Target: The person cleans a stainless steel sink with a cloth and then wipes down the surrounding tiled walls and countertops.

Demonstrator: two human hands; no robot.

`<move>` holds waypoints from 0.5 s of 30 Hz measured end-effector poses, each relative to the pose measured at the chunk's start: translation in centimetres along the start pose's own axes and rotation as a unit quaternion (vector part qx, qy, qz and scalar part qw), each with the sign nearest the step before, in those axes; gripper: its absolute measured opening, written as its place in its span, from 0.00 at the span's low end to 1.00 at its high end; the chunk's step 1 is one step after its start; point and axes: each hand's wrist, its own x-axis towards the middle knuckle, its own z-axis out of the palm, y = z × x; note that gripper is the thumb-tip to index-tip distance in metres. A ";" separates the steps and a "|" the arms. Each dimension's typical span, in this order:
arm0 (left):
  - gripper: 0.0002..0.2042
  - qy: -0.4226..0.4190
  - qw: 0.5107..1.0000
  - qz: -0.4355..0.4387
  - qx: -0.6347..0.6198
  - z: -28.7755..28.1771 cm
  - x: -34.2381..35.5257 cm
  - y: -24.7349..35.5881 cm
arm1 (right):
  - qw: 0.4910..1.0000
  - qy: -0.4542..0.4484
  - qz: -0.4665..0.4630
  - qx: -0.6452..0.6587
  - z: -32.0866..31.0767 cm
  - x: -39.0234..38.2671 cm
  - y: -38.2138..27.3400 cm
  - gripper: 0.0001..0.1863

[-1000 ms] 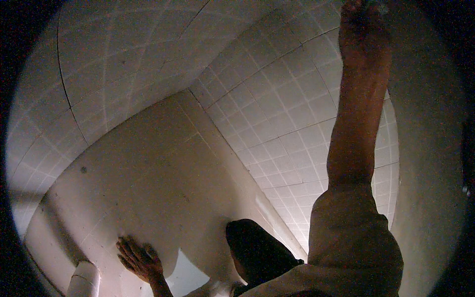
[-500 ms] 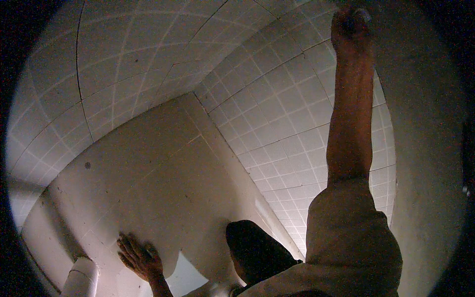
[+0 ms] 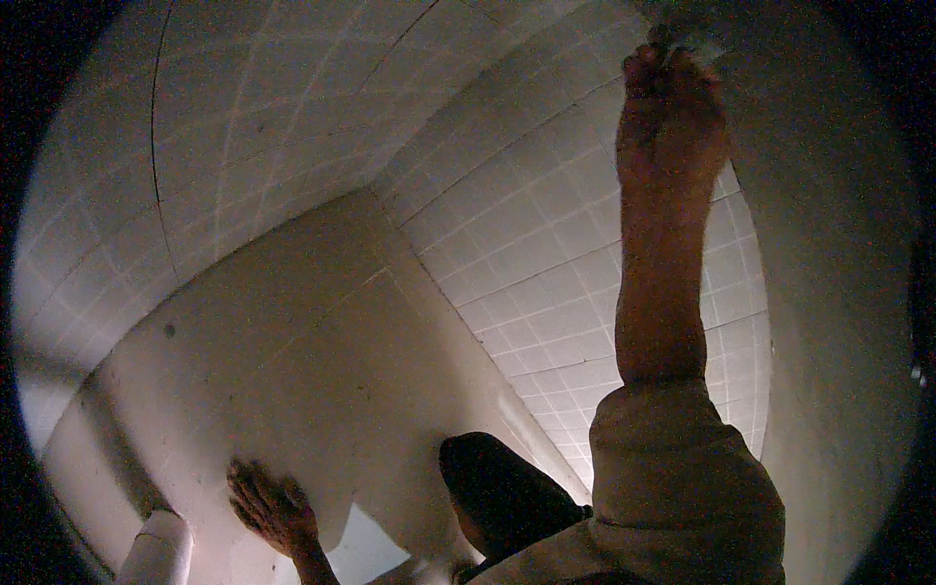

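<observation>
We see a pale thing [image 3: 706, 44] just at the fingertips of the right hand [image 3: 673, 122], toward the top of the view; it is too blurred for us to tell what it is. The right fingers are bent around or against it, but we cannot tell whether they pinch it. The right arm stretches out from a brownish sleeve [image 3: 682, 468], in front of a tiled wall [image 3: 546, 273].

Well apart from that, the left hand [image 3: 273, 509] is over the near part of a beige surface [image 3: 292, 341], its fingers side by side, extended and a little bent, its thumb apart. We cannot tell whether it touches the surface. A pale pipe [image 3: 159, 551] is by the surface's near left corner, and a white patch [image 3: 369, 546] shows just right of the left wrist. A dark shape [image 3: 502, 497], unclear to us, lies between that patch and the sleeve. At the surface's far corner, the tiled wall meets another tiled wall [image 3: 244, 127].
</observation>
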 end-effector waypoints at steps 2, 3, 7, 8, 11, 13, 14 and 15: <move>0.31 0.014 0.999 0.020 -0.022 0.1 -0.2 0.6 | 0.867 -0.042 -0.196 -0.456 -4.5 0.9 3.4 0.13; 0.31 0.028 0.998 0.032 -0.037 0.3 -0.4 1.1 | 0.842 -0.054 -0.205 -0.497 -7.4 1.7 4.4 0.13; 0.31 0.041 0.998 0.031 -0.034 0.3 -0.3 0.8 | 0.927 0.117 0.137 0.328 -8.6 3.9 0.7 0.10; 0.31 0.033 0.999 0.030 -0.021 0.3 -0.3 0.8 | 0.906 0.072 0.143 0.393 -7.9 4.0 -0.9 0.09; 0.31 0.021 0.999 0.022 -0.013 -0.2 0.0 0.2 | 0.890 0.004 0.115 0.441 -2.4 1.2 -7.8 0.08; 0.31 0.017 0.999 0.020 -0.029 0.4 0.1 0.2 | 0.915 -0.035 0.061 0.397 1.0 -2.1 -11.2 0.07; 0.31 0.040 0.998 0.028 -0.033 0.8 0.2 0.1 | 0.930 -0.020 0.065 0.362 0.7 -2.7 -10.4 0.07; 0.31 0.063 0.997 0.034 -0.037 1.1 0.2 0.0 | 0.944 0.010 0.077 0.320 -0.3 -2.8 -9.1 0.07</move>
